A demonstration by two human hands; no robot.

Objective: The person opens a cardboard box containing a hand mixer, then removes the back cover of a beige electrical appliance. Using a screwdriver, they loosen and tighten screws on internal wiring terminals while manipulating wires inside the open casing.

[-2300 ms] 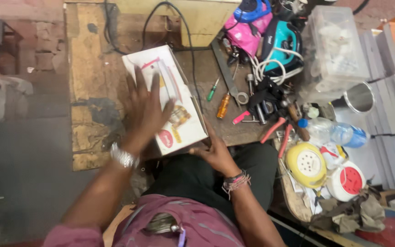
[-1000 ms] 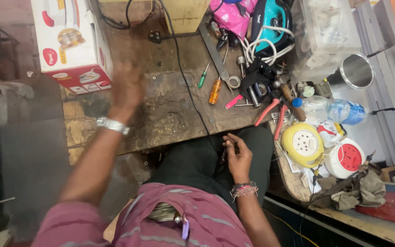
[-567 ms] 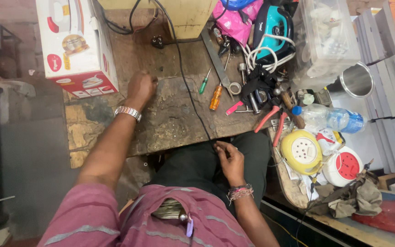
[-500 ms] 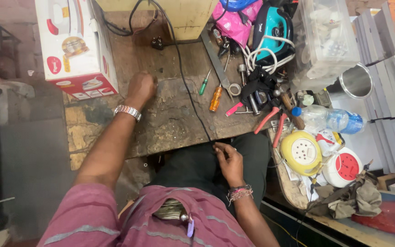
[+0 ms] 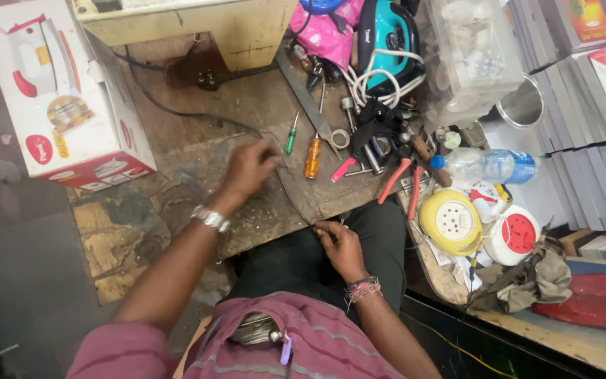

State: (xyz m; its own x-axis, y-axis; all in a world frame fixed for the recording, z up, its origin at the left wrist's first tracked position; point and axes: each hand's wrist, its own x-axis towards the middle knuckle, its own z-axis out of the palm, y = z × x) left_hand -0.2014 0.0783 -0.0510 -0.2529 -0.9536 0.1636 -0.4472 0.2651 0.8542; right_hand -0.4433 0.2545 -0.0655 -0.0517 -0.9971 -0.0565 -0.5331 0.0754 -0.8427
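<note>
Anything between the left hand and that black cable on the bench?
Nothing visible. The left hand is already on the black cable where it crosses the worn wooden bench. The right hand pinches the cable's near end at the bench edge. The green screwdriver and orange screwdriver lie just beside it.

Left hand (image 5: 248, 167) on black cable (image 5: 198, 116) over worn table (image 5: 177, 203), left of orange screwdriver (image 5: 313, 157). Right hand (image 5: 340, 247) pinches the cable at table edge, below screwdriver.

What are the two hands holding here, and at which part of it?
Both hands pinch a thin black cable: the left hand farther along it on the workbench, the right hand at its near end by the bench edge.
</note>
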